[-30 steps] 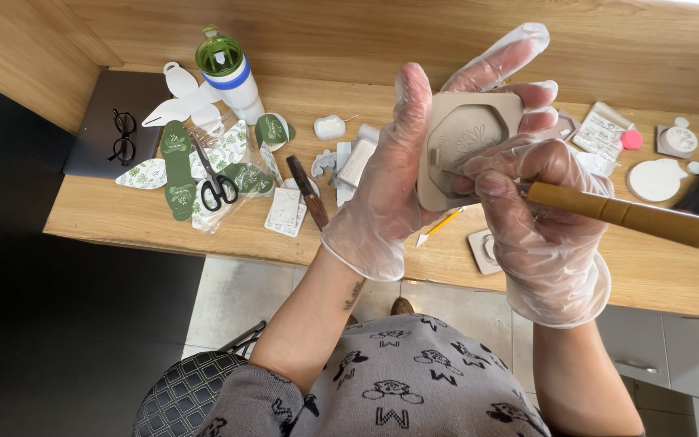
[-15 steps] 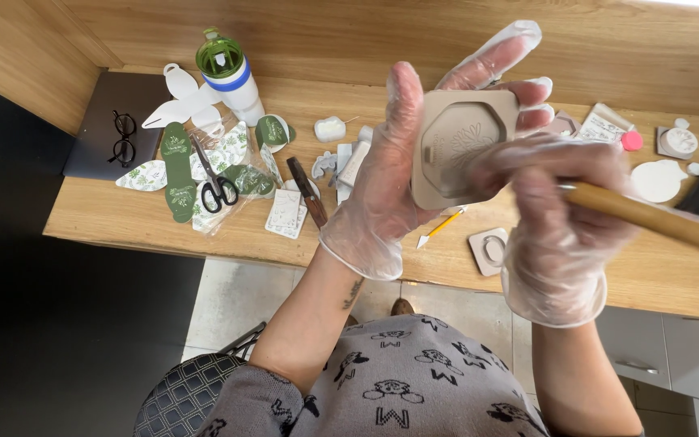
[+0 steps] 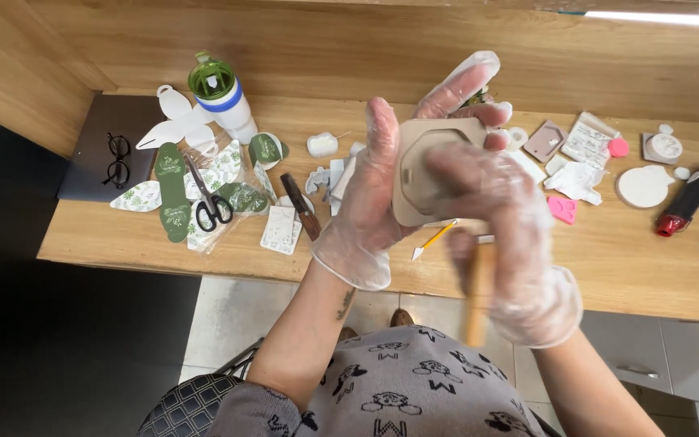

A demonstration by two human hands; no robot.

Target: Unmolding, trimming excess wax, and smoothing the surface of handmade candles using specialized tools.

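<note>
A beige mould plaque (image 3: 414,174), flat and roughly rectangular with an octagonal recess in its face, is held up in the air above the front edge of the counter (image 3: 608,267). It is gripped by the left hand (image 3: 382,186), which wears a clear plastic glove: the thumb is pressed along the plaque's left edge and the fingers are spread behind it, their tips showing above its top. The plaque's long axis is set nearly upright, tilted slightly to the right at the top, and its recessed face is turned towards the camera.

The right hand (image 3: 503,235), also gloved, is laid across the lower right of the plaque, its fingers closed round a wooden-handled tool (image 3: 477,299). The handle is pointed downwards towards the person's lap, its long axis close to vertical; the working end is hidden behind the fingers, so its kind cannot be told.

On the counter, black-handled scissors (image 3: 210,206) are seen lying on green and white leaf-shaped cut-outs (image 3: 173,190) towards the left end, with a green-lidded bottle (image 3: 222,101) behind them and spectacles (image 3: 118,159) on a dark laptop (image 3: 95,174) at the left edge. A yellow pencil (image 3: 434,239) lies near the front edge, just beside the hands. A pink piece (image 3: 562,209) and a round white disc (image 3: 643,186) are placed towards the right end.
</note>
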